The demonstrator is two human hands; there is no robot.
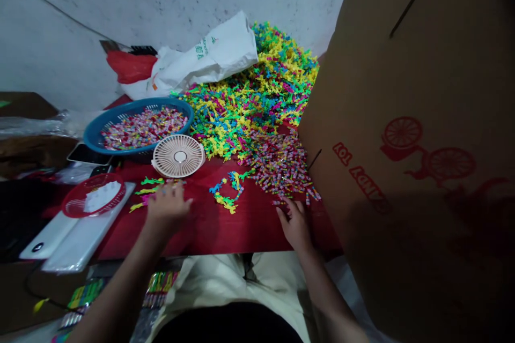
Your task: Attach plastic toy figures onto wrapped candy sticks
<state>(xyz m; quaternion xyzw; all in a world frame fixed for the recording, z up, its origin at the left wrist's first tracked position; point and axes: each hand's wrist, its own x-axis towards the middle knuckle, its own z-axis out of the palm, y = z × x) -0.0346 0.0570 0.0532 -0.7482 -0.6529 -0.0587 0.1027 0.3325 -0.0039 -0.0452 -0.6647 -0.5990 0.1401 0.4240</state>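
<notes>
My left hand (167, 206) lies on the red table (213, 225) over a few green, yellow and pink plastic toy pieces (147, 187); its fingers are blurred. My right hand (295, 222) rests at the near edge of a heap of small wrapped candies (279, 166), fingers curled at the candies, and whether it grips one is hidden. A small bunch of blue and yellow toy pieces (227, 190) lies between the hands. Behind it rises a big pile of colourful plastic toy pieces (253, 91).
A large cardboard box (410, 144) stands at the right, close to my right hand. A blue basket of candies (137, 126), a small round fan (178, 155), a red basket (92, 195) on a white board, a phone and white and red bags (193, 61) sit left and behind.
</notes>
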